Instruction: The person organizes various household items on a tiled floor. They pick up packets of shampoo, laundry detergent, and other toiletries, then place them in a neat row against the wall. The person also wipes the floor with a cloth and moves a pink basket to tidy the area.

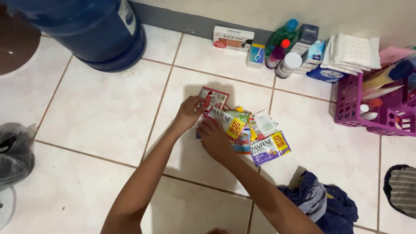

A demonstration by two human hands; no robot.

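Observation:
A pile of small product sachets (pixel 251 132) lies on the white tiled floor (pixel 104 108), in white, yellow, green and purple. My left hand (pixel 189 113) pinches a red and white sachet (pixel 211 97) at the pile's upper left corner. My right hand (pixel 215 138) rests flat on the left side of the pile, fingers pressing on a white and yellow sachet (pixel 225 121). A purple sachet (pixel 269 149) lies at the pile's lower right, apart from both hands.
A large blue water jug (pixel 93 30) stands at the upper left. Boxes, bottles and a stack of white pads (pixel 352 52) line the wall. A purple plastic basket (pixel 381 108) sits at right. Dark blue cloth (pixel 323 203) lies at the bottom right, a black bag (pixel 15 154) at left.

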